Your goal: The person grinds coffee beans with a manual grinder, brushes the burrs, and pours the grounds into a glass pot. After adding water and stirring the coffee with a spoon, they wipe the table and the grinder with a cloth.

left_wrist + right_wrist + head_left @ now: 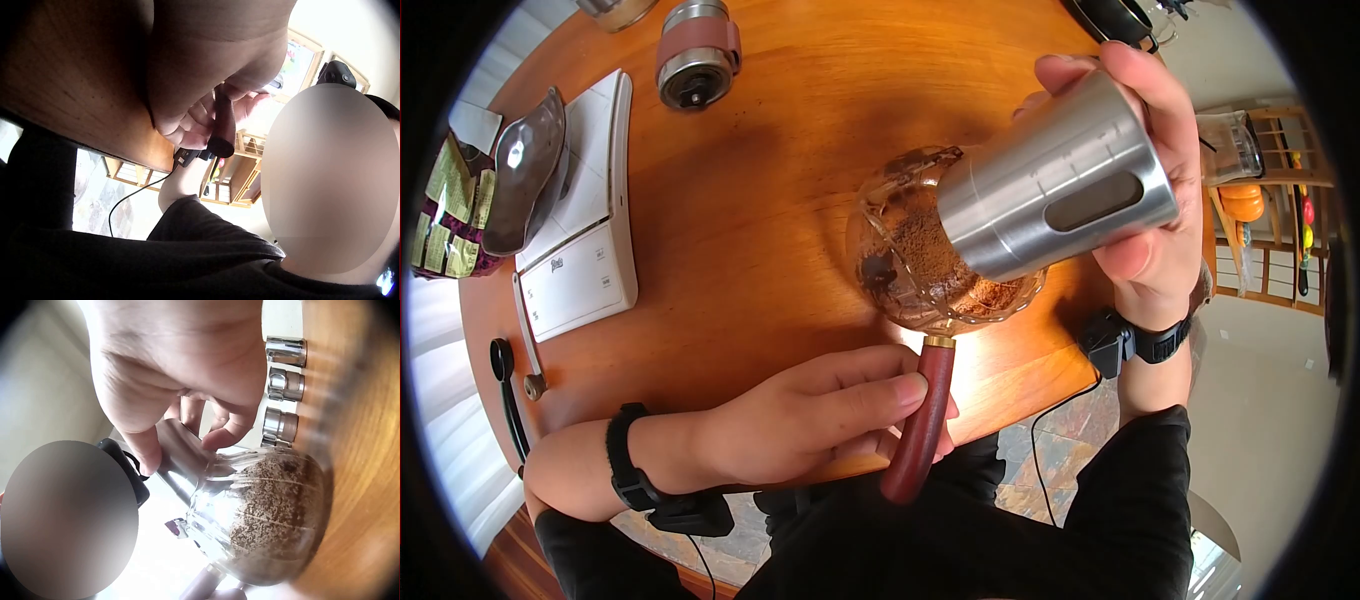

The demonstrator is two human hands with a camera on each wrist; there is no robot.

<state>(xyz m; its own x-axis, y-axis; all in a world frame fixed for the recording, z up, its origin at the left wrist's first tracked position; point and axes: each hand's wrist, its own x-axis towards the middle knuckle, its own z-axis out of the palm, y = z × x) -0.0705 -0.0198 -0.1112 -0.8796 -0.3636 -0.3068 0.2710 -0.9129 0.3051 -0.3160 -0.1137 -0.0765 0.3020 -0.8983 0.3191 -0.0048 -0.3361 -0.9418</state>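
My right hand grips a steel cup with a slot in its side, tilted with its mouth at the opening of a round glass pot. Brown grounds lie inside the glass, also seen through its wall in the right wrist view. The pot's red-brown wooden handle is pinched between the thumb and fingers of my left hand. In the left wrist view the handle's end points toward the camera. The inside of the cup is hidden.
A white scale, a dark glossy tray and a patterned bag are at the left. A grinder stands at the back left. A black spoon lies by the left edge, a black pan at the back right.
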